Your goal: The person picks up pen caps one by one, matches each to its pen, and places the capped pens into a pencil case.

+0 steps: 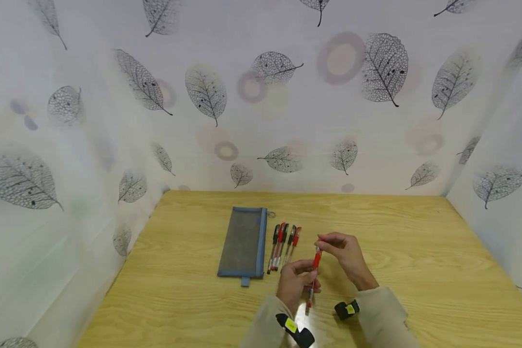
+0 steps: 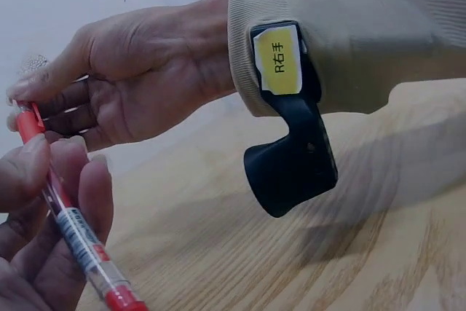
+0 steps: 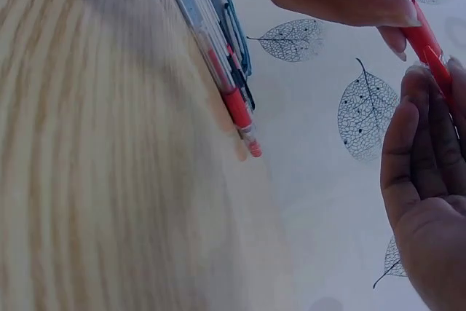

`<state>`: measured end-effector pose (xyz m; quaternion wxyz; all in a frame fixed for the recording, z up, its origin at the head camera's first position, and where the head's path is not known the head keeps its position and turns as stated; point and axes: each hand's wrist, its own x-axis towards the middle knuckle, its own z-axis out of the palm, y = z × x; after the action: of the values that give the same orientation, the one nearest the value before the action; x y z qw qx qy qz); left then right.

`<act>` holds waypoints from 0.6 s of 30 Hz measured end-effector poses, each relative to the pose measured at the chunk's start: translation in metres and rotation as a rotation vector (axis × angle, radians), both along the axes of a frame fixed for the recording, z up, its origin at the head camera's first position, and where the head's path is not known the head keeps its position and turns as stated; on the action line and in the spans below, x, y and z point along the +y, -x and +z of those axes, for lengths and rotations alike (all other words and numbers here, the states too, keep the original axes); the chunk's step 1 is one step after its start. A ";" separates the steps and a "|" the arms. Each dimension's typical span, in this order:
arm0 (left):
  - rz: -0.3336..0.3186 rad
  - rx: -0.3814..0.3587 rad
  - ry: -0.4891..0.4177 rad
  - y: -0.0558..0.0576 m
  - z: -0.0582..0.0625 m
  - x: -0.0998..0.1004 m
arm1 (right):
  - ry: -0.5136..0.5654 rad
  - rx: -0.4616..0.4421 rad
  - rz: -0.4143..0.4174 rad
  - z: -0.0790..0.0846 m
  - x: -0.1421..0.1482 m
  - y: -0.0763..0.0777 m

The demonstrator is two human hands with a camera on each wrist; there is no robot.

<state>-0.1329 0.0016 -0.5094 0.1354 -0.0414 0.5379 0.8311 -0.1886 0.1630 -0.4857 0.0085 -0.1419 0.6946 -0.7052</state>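
Note:
A red gel pen (image 1: 317, 260) is held between both hands above the table, tilted with its red capped end farther from the body. My left hand (image 1: 293, 282) grips the clear barrel, thumb on one side and fingers on the other. At the far end, the thumb and fingertips of my right hand (image 1: 345, 253) pinch the tip of the pen. The left wrist view shows the barrel's printed barcode label and red lower end (image 2: 125, 299). Left of the hands, several red and black pens (image 1: 282, 246) lie side by side on the table.
A grey mesh zip pouch (image 1: 242, 241) with blue edging lies flat to the left of the pens. The wooden table (image 1: 178, 299) meets leaf-patterned walls (image 1: 287, 121) at the back and sides. Both sleeves carry black wrist mounts (image 1: 347, 309).

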 end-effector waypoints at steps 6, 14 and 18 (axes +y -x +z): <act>0.004 -0.049 -0.051 -0.002 -0.001 0.000 | 0.043 0.023 0.093 0.004 0.000 -0.001; -0.023 -0.030 -0.174 -0.008 -0.003 0.000 | 0.093 0.035 0.215 0.004 0.003 0.001; -0.045 -0.010 -0.212 -0.008 -0.002 0.000 | 0.101 0.054 0.235 0.005 0.003 0.003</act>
<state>-0.1247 0.0012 -0.5116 0.1605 -0.0190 0.4470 0.8798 -0.1916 0.1660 -0.4806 0.0650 -0.2416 0.6369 -0.7292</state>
